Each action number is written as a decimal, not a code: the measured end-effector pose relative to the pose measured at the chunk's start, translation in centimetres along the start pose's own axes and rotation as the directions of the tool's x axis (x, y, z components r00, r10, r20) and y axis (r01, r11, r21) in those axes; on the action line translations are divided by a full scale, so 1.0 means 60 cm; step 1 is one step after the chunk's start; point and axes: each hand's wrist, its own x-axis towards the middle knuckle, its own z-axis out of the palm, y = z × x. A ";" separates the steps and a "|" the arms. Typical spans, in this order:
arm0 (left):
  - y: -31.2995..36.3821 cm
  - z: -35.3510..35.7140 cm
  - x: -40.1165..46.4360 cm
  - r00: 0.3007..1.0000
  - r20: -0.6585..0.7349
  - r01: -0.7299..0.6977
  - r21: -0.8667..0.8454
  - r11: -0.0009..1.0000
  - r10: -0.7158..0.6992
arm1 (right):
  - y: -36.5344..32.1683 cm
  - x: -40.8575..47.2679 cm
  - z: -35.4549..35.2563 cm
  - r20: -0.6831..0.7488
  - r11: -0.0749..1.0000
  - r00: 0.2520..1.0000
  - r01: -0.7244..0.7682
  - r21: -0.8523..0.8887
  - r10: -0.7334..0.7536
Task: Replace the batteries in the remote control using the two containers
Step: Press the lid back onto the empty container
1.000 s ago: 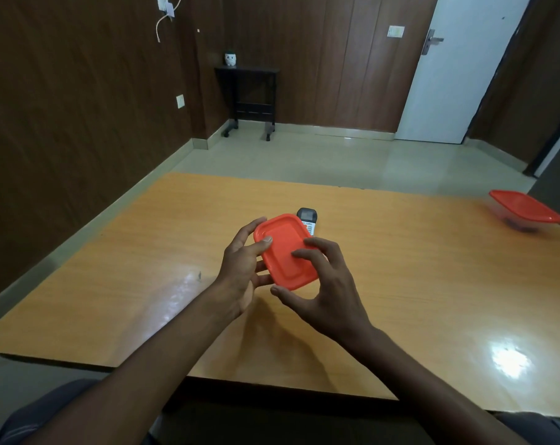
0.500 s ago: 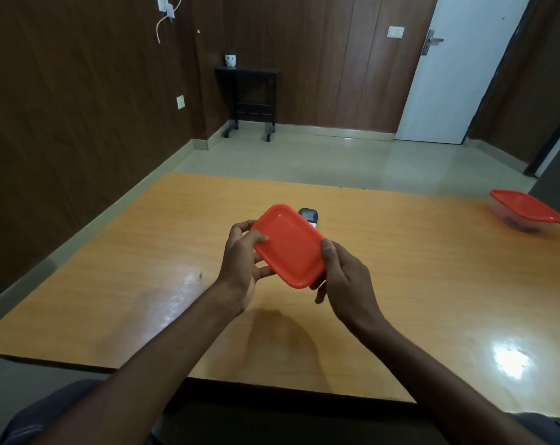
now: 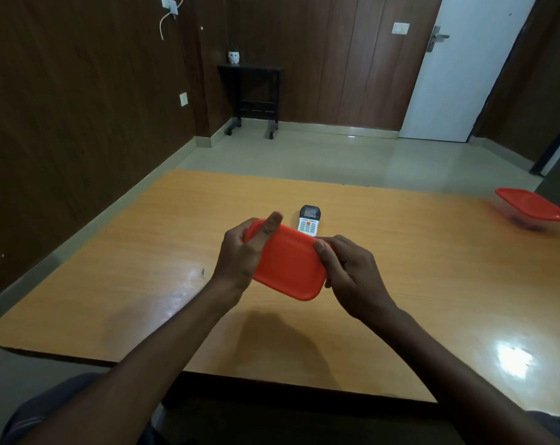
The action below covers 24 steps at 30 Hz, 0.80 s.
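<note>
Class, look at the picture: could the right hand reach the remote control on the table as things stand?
Probably not at once. The right hand and the left hand both grip the orange-lidded container, which is held up in front of the remote control. The remote lies just behind, with nothing else in the way.

Glossy wood-grain table [image 3: 416,258]; smooth red plastic lid [image 3: 288,268]; polished floor tiles [image 3: 320,155].
</note>
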 end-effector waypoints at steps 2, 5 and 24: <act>-0.003 0.008 -0.003 0.999 -0.017 -0.039 0.021 0.999 0.039 | -0.006 -0.002 0.005 -0.029 0.997 0.997 -0.070 0.043 0.071; -0.007 0.023 -0.008 0.996 -0.019 -0.090 0.070 0.993 0.092 | -0.014 -0.005 0.017 -0.107 0.973 0.970 -0.207 0.104 0.218; -0.010 0.035 -0.013 0.958 0.185 -0.279 0.427 0.861 0.219 | 0.000 0.017 0.001 -0.270 0.974 0.951 -0.188 -0.124 0.149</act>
